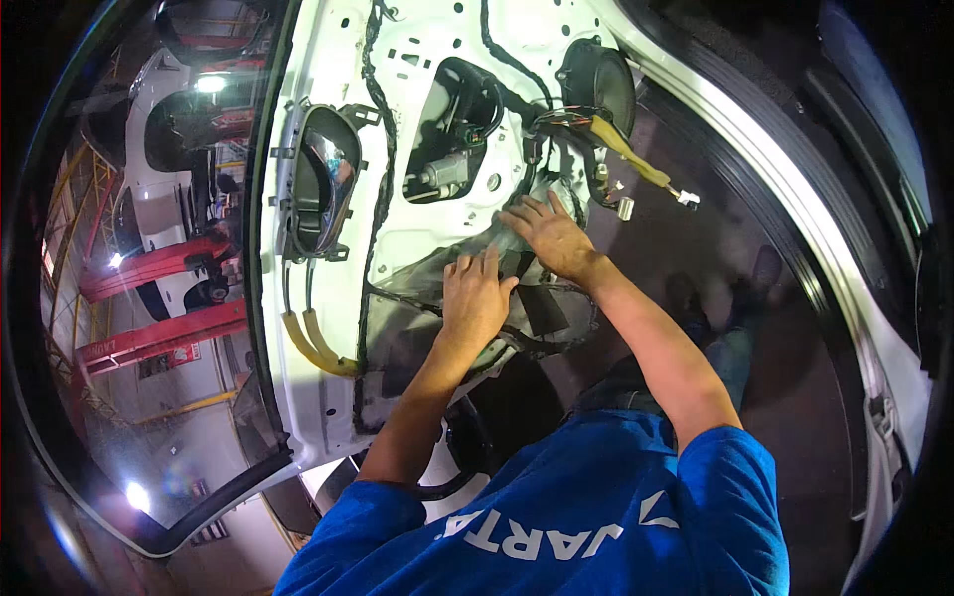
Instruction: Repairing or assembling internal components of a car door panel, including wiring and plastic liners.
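A white car door [343, 402] with its inner trim off fills the middle of the head view. Grey, see-through plastic film [422, 273] lies over its lower part, edged by a black sealant strip [378, 214]. My left hand [477, 300] rests on the film, fingers stretched out. Up and to the right, my right hand [550, 236] presses on the film's crumpled edge with spread fingers. Neither hand holds anything. Above them, a motor [447, 174] shows through a door opening. A wiring bundle with a yellow sleeve [626, 149] hangs beside my right hand, ending in a white connector [688, 200].
A black round speaker [601, 84] sits at the door's upper right. The inner handle assembly [323, 179] is on the left, with yellow-sleeved cables [318, 343] below. Through the window glass appear red lift arms [159, 333]. The white door frame [795, 189] curves along the right.
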### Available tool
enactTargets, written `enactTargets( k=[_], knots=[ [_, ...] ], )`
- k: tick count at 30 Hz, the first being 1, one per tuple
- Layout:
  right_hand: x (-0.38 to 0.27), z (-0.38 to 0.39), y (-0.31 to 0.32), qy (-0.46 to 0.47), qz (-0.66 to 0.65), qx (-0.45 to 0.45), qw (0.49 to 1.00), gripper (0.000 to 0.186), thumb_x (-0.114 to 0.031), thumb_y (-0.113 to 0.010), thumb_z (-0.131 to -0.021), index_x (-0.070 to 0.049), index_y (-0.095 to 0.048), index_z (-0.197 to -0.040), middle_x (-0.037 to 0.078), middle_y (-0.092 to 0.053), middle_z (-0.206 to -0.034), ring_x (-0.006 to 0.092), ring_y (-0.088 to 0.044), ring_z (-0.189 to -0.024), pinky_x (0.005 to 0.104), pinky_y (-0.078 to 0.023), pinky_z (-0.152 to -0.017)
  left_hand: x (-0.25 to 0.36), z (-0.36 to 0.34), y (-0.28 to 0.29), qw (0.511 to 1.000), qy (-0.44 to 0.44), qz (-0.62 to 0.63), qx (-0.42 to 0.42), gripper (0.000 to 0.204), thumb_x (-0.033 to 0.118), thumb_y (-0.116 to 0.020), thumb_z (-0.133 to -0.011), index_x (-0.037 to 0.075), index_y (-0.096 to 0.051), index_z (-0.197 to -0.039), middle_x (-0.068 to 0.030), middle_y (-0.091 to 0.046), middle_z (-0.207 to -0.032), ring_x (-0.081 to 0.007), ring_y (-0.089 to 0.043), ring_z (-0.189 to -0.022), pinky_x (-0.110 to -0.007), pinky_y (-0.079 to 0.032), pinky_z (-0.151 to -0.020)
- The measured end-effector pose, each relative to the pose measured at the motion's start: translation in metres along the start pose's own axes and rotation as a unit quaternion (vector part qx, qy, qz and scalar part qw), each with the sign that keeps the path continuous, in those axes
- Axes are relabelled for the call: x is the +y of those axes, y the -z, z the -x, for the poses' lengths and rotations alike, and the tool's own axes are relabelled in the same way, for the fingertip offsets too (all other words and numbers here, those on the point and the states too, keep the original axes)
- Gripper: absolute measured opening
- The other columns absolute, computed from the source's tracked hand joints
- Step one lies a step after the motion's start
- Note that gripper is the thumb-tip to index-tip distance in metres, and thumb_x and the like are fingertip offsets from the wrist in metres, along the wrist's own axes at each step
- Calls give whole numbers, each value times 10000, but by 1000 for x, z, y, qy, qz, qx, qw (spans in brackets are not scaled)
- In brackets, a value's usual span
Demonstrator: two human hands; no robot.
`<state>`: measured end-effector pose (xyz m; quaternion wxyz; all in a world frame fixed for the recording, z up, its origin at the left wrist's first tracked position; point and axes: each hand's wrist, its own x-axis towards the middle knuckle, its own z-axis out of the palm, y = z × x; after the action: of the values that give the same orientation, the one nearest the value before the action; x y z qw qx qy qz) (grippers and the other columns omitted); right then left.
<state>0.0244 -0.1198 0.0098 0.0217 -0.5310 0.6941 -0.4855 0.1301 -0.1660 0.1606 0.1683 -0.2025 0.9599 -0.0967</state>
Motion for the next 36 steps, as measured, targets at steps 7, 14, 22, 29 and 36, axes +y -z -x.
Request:
enactTargets(
  k=[7, 14, 22, 29, 36],
  knots=[
    [-15, 34, -24, 8, 8, -182, 983, 463, -106, -410, -839, -44, -416, -1297, 146, -451, -1299, 270, -390, -1244, 459, -232, -1071, -3, 6, 14, 996, -21, 82, 1, 327, 208, -646, -779, -1, -594, -1024, -135, -619, -1001, -288, -538, -995, -413, -428, -832],
    [-38, 53, -36, -56, -90, -217, 970, 523, -85, -413, -834, 18, -316, -1337, 162, -353, -1389, 282, -331, -1294, 392, -269, -1066, 9, 12, 13, 989, -13, 132, 63, 375, 203, -641, -787, -10, -572, -1087, -164, -554, -1147, -319, -495, -1091, -423, -397, -919],
    [-38, 60, -50, -95, -205, -87, 970, 459, -70, -503, -794, -20, -462, -1248, 206, -472, -1268, 320, -456, -1187, 369, -360, -1004, 18, 8, 1, 992, -59, 105, 24, 394, 207, -641, -787, 15, -563, -1122, -150, -495, -1240, -330, -435, -1176, -464, -305, -1016],
    [-2, 49, -54, -509, -314, 185, 780, 226, -109, -575, -786, -54, -632, -998, 175, -633, -960, 330, -616, -895, 380, -476, -771, 44, 32, -16, 969, -104, 222, -8, 363, 160, -647, -778, 48, -575, -1115, -124, -527, -1202, -319, -481, -1119, -481, -315, -997],
    [68, 29, -60, -523, -431, 124, 724, 430, -284, -701, -768, 65, -616, -1006, 136, -649, -945, 218, -611, -805, 328, -468, -728, 28, 101, -95, 893, 48, 438, -92, 288, 154, -629, -819, 19, -560, -1065, -136, -568, -1113, -302, -560, -1028, -424, -460, -834]
  ],
)
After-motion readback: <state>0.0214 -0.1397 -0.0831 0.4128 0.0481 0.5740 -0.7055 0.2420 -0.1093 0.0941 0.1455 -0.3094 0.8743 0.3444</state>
